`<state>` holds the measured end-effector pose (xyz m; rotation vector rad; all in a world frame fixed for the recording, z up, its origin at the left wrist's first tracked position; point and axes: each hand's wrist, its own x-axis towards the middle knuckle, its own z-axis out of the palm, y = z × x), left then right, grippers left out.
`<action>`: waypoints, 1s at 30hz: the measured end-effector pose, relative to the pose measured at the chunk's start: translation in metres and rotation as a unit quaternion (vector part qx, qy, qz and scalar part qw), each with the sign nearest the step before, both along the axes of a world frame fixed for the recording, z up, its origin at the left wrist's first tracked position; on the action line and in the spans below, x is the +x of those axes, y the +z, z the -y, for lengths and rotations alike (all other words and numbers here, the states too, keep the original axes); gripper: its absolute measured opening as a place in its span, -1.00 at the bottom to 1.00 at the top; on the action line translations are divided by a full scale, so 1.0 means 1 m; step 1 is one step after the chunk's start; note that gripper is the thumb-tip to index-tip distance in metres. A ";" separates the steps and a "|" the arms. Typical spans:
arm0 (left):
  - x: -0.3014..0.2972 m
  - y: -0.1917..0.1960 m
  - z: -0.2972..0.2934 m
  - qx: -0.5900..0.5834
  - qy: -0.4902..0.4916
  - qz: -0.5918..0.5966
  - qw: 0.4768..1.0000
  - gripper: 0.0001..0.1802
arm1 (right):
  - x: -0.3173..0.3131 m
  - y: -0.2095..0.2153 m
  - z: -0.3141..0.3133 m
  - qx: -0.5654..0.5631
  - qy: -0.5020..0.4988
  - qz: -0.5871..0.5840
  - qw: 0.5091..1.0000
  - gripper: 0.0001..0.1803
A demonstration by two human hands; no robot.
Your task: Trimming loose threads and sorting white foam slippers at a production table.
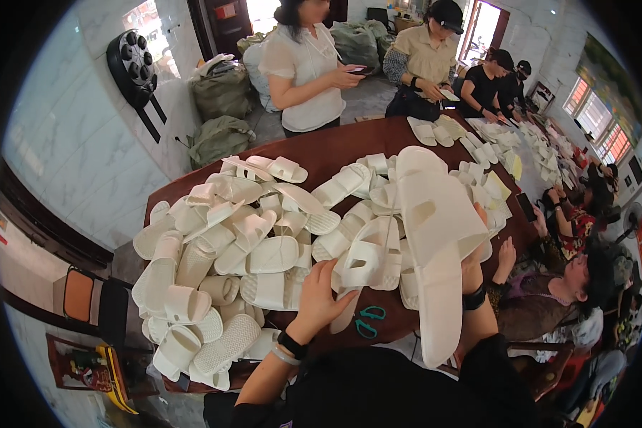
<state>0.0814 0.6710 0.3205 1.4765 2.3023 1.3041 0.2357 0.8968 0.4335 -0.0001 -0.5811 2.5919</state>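
Note:
My right hand (472, 264) holds up a large off-white slide slipper (435, 285), its sole hanging lengthwise close in front of me. The slipper hides part of that hand's fingers. My left hand (317, 303) rests at the near side of the pile, thumb and fingers apart, beside a strapped white slipper (366, 262). Another pale slipper's end (344, 312) shows just under the left thumb. A big heap of white slippers (264, 253) covers the left part of the table. Two teal loops (367, 328) lie near the front edge.
The dark red-brown table (335, 139) runs away to the right, with more slippers and seated people (567, 285) along it. Two people (310, 71) stand across the table. Stuffed sacks (221, 89) sit by the wall. An orange-backed chair (78, 294) is at left.

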 end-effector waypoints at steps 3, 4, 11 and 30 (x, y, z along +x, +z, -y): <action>0.006 0.003 -0.004 0.046 0.009 -0.038 0.998 -0.16 | -0.009 0.007 0.010 -0.003 0.005 -0.017 1.000 -0.41; 0.007 0.004 -0.004 0.058 0.014 -0.025 0.998 -0.14 | -0.012 0.009 0.011 0.002 0.007 -0.017 1.000 -0.41; 0.011 0.033 -0.011 0.115 -0.049 0.077 0.989 -0.03 | -0.013 0.019 0.003 0.031 0.001 -0.003 1.000 -0.40; -0.051 0.063 0.058 0.098 0.073 0.060 0.991 -0.53 | -0.023 0.065 0.009 0.059 0.043 -0.018 0.997 -0.35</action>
